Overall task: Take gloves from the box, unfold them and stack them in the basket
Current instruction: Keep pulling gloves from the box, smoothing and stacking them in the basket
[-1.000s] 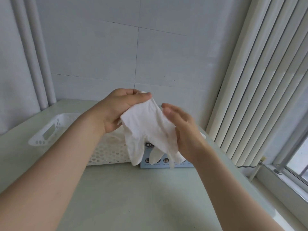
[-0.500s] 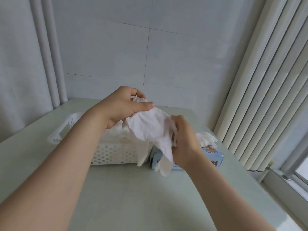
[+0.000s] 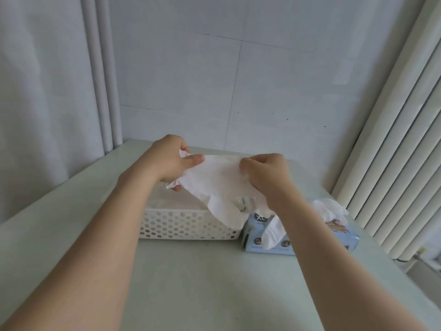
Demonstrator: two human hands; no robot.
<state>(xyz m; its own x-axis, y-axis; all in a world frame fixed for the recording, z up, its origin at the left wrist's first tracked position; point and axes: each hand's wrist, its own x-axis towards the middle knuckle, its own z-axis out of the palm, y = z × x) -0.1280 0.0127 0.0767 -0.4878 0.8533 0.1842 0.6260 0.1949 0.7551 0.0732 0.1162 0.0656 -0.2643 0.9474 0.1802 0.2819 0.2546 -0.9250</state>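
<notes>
A white glove (image 3: 222,182) is stretched between both hands above the white perforated basket (image 3: 186,225). My left hand (image 3: 173,161) grips its cuff end with thumb and curled fingers. My right hand (image 3: 265,173) pinches the other side near the palm; the glove's fingers hang down over the basket's right end. A light blue glove box (image 3: 298,237) lies on the table just right of the basket, with another white glove (image 3: 330,209) sticking out of its top. The basket's inside is mostly hidden by my hands and the glove.
The pale green table (image 3: 202,283) runs up to a tiled wall behind. White vertical blinds (image 3: 393,151) hang along the right side, close to the box. Grey pipes (image 3: 102,80) run down the left corner.
Both hands have moved apart and lowered toward the basket, pulling the crumpled glove out flat. The view has tilted down and the box's right end has come into sight.
</notes>
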